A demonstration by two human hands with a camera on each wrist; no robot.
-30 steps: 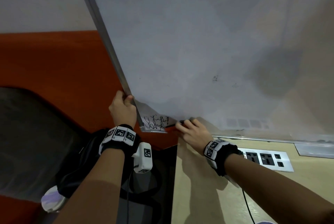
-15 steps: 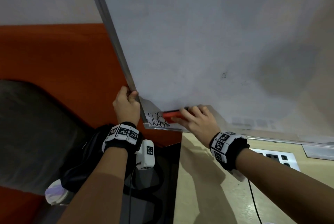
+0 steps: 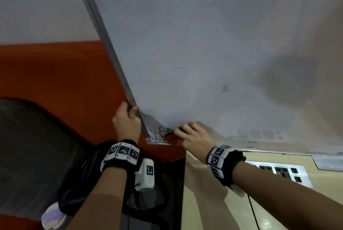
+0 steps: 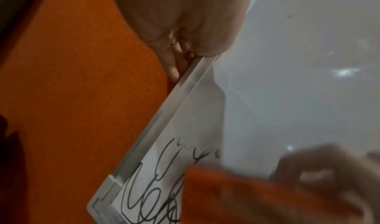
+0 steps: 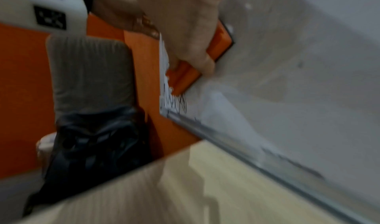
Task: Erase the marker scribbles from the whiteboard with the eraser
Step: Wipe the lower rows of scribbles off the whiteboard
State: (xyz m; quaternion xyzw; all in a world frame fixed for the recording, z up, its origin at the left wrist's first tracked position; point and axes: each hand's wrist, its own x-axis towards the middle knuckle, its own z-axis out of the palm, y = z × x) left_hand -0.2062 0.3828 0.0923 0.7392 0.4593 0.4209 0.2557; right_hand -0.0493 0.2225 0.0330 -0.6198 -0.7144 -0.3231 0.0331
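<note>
A large whiteboard (image 3: 194, 48) with a metal frame fills the upper view. Black marker scribbles (image 3: 157, 134) remain in its bottom-left corner, seen close in the left wrist view as scribbles (image 4: 156, 195) and in the right wrist view as scribbles (image 5: 176, 104). My right hand (image 3: 193, 139) grips an orange eraser (image 5: 187, 74) and presses it flat on the board just right of the scribbles, its edge touching them. The eraser (image 4: 236, 193) is blurred in the left wrist view. My left hand (image 3: 126, 120) grips the board's left frame edge above the corner, thumb on the front.
An orange wall panel (image 3: 55, 74) lies behind the board on the left. A beige desk (image 3: 213, 202) with a socket strip (image 3: 282, 171) is below right. A grey chair (image 3: 27, 146) with a black bag (image 3: 78, 183) stands below left.
The right hand swept the eraser up and left over the scribbles, then back down and right; the upper strokes look fainter. The left hand keeps its grip on the frame.
</note>
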